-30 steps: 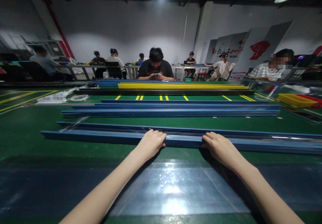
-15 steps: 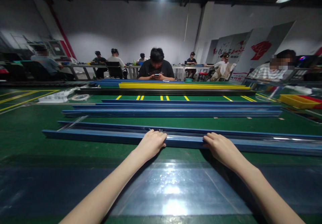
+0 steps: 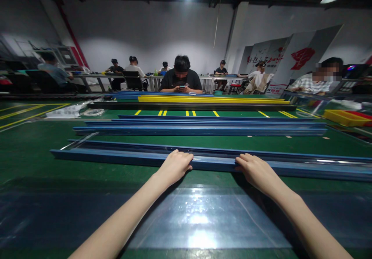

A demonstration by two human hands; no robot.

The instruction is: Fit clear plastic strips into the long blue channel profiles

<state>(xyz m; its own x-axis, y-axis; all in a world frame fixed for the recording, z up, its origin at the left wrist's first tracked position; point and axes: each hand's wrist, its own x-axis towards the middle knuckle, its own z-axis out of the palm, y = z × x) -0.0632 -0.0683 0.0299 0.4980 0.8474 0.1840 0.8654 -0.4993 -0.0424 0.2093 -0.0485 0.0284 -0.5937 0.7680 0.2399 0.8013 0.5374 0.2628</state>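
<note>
A long blue U-shaped channel (image 3: 116, 157) lies across the green table in front of me. My left hand (image 3: 178, 162) is closed over its near wall, fingers curled down into the trough. Further right along that same wall, my right hand (image 3: 252, 166) grips in the same way. The fingertips of both hands are partly hidden inside the channel. Near the channel's left end, a clear plastic strip (image 3: 84, 140) shows in the trough and angles upward. Below my forearms lies a wide, shiny transparent sheet (image 3: 188, 212).
Beyond the channel lie more blue channels (image 3: 203, 131), a black one (image 3: 192, 106) and a yellow one (image 3: 215, 99). A tape roll (image 3: 93, 112) is at far left, a yellow tray (image 3: 343, 116) at right. A person (image 3: 180, 78) holding a phone sits across the table.
The clear strip at the channel's left end has shifted slightly to the left. Small bright glints beside my left hand have faded. Both hands keep their hold in nearly the same place.
</note>
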